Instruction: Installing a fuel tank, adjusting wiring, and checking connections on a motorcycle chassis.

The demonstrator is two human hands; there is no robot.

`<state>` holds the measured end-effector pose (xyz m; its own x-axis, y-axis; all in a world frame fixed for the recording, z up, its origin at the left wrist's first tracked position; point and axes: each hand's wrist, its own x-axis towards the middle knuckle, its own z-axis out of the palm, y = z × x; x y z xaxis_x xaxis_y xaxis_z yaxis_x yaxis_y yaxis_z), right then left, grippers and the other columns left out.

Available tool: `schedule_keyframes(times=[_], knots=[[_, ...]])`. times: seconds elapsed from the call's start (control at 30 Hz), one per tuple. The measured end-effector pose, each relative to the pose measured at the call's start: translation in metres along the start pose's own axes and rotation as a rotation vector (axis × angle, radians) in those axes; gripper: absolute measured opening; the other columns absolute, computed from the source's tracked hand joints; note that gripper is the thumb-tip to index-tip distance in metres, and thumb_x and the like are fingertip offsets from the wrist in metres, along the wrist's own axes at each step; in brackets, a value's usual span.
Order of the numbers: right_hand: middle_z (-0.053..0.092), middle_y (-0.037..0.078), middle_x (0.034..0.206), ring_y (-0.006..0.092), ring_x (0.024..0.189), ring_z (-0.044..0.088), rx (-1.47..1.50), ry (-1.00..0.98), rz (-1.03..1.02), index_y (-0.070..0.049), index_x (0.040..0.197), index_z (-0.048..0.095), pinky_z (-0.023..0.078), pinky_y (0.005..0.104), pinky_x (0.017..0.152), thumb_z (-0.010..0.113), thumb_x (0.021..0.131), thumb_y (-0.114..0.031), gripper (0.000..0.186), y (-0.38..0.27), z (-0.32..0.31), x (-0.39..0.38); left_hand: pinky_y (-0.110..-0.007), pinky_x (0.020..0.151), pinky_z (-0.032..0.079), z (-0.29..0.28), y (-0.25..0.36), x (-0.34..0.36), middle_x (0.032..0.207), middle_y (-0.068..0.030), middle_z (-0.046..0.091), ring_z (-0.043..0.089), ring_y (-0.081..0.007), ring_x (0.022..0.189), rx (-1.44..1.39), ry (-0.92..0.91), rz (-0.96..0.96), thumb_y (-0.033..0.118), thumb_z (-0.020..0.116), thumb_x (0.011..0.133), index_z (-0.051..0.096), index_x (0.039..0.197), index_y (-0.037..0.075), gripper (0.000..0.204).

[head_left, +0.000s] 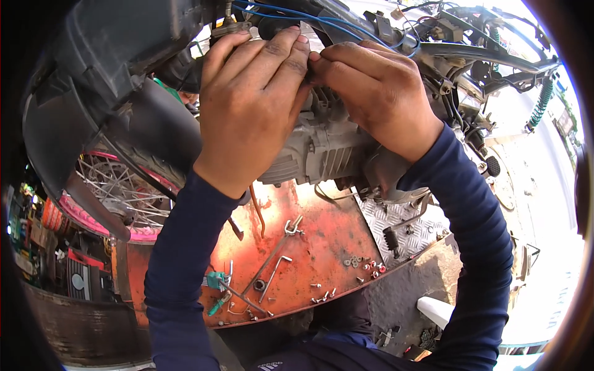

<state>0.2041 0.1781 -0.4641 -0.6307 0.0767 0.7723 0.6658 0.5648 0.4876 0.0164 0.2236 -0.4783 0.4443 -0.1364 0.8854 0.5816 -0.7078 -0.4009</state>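
Navy sleeves [479, 229] lead to your left hand [250, 105] and right hand [383, 93], fingers bunched, tips nearly meeting, whatever they pinch hidden; the motorcycle engine [334, 148] lies below, midway between your wrists.

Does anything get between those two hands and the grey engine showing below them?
Nothing visible blocks the left hand or right hand from the grey engine. The blue wires pass above the hands in the picture, not between; whatever the hands touch is hidden.
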Motion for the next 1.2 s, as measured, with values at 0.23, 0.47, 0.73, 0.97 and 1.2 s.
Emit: schedule_keyframes(times=[0.23, 0.47, 0.73, 0.97, 1.2], knots=[[0.062, 0.009, 0.091, 0.0259, 0.075, 0.063, 0.026, -0.038, 0.084, -0.004, 0.089, 0.063, 0.052, 0.0331, 0.064, 0.063, 0.067, 0.002, 0.023, -0.006, -0.004, 0.003, -0.034, 0.092, 0.043, -0.003, 0.0, 0.002, 0.114, -0.0026, 0.068, 0.064, -0.0195, 0.096, 0.075, 0.002, 0.016, 0.012, 0.075, 0.072, 0.068, 0.112, 0.008, 0.041], [0.053, 0.01, 0.082, 0.0293, 0.069, 0.057, 0.02, -0.056, 0.065, -0.005, 0.094, 0.058, 0.049, 0.0355, 0.06, 0.061, 0.066, 0.001, 0.029, -0.011, 0.002, 0.002, -0.034, 0.091, 0.043, -0.016, 0.005, 0.01, 0.112, -0.0025, 0.069, 0.065, -0.0212, 0.098, 0.092, -0.128, 0.023, 0.012, 0.072, 0.075, 0.069, 0.108, 0.009, 0.033], [0.062, 0.013, 0.075, 0.0278, 0.07, 0.064, 0.227, -0.133, 0.162, 0.002, 0.091, 0.06, 0.05, 0.0351, 0.064, 0.064, 0.078, 0.0, 0.014, -0.007, -0.031, 0.024, -0.039, 0.083, 0.041, -0.027, 0.011, 0.02, 0.105, -0.0099, 0.066, 0.061, -0.027, 0.093, -0.072, -0.136, -0.014, 0.016, 0.067, 0.078, 0.065, 0.104, 0.002, 0.029], [0.069, 0.014, 0.079, 0.0167, 0.075, 0.067, 0.479, -0.229, 0.679, 0.007, 0.095, 0.064, 0.052, 0.0297, 0.069, 0.064, 0.077, 0.003, 0.019, 0.0, -0.046, 0.049, -0.035, 0.081, 0.041, 0.004, 0.005, 0.013, 0.101, -0.0051, 0.067, 0.061, -0.019, 0.083, -0.077, 0.112, 0.122, 0.019, 0.065, 0.083, 0.067, 0.1, 0.007, 0.021], [0.069, 0.008, 0.077, 0.0127, 0.069, 0.064, 0.347, -0.407, 0.404, 0.004, 0.092, 0.065, 0.051, 0.0253, 0.064, 0.071, 0.069, 0.0, 0.024, 0.0, -0.031, 0.056, -0.038, 0.087, 0.04, 0.018, -0.022, -0.006, 0.102, -0.0079, 0.068, 0.061, -0.0201, 0.092, 0.113, 0.201, 0.267, 0.015, 0.063, 0.083, 0.069, 0.094, 0.003, 0.017]])
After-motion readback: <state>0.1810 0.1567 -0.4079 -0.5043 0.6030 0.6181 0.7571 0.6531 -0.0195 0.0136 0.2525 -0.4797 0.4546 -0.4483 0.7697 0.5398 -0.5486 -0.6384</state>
